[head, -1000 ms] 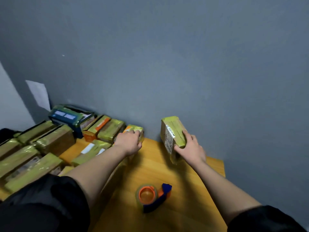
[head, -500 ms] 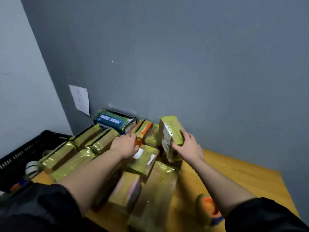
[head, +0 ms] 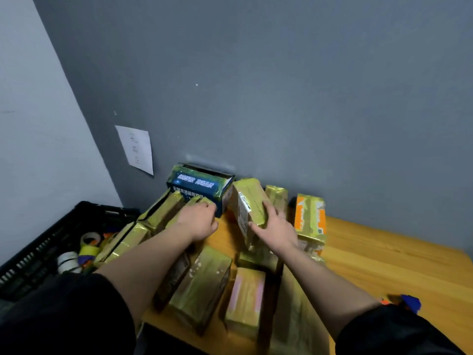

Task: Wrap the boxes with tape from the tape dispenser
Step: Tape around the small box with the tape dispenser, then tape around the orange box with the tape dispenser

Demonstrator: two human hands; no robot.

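Crowded along the left and back of the table (head: pixel 384 257) with taped boxes (head: pixel 204 283), packed close, some touching. Blocked at the back by the wall (head: pixel 281 98) and a blue box (head: pixel 197 185). Open wood at the right, past the orange box (head: pixel 309 219). Narrow bare strip between the two hands. Hemmed at far left by a black crate (head: pixel 38 252).

Taped box (head: pixel 249 204), brown card under yellowish tape, white label on its side, tilted on end, gripped by right hand (head: pixel 275 230). Wrapped boxes (head: pixel 204 283) of like tape lying flat in rows on wooden table (head: pixel 384 257). Blue printed box (head: pixel 199 185) against wall. Orange box (head: pixel 309 217) upright, taped. Tape dispenser (head: pixel 407 302), blue and orange, mostly hidden behind right sleeve.
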